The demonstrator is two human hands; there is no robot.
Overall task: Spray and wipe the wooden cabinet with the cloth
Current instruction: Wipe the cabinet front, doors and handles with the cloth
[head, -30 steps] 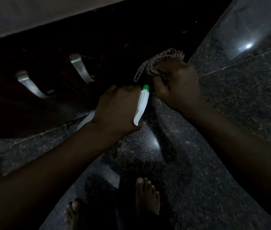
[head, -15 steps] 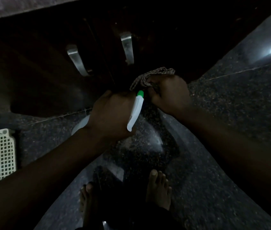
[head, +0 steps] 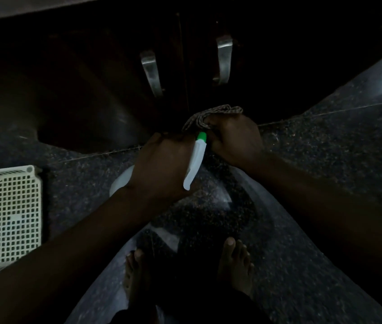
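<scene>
In the dim centre of the frame the left hand (head: 162,169) grips a spray bottle (head: 196,164), fingers curled round its neck; the white spray head runs along the right edge of the hand and its green nozzle (head: 201,136) points up toward the cabinet; a pale part of the bottle's body shows at the wrist, lower left of the hand. Just to the right, the right hand (head: 234,139) is closed round a bunched, patterned cloth (head: 213,112); the cloth sticks out above the knuckles, at the foot of the dark wooden cabinet (head: 91,66); whether it touches the wood cannot be told. The nozzle sits just beside the right hand's fingers. The cabinet fills the upper frame; its two doors carry a left metal handle (head: 152,72) and a right metal handle (head: 224,59), either side of the door seam. A white lattice plastic basket (head: 12,218) stands at the left edge on the speckled granite floor (head: 325,171); two bare feet (head: 235,265) show at the bottom centre.
</scene>
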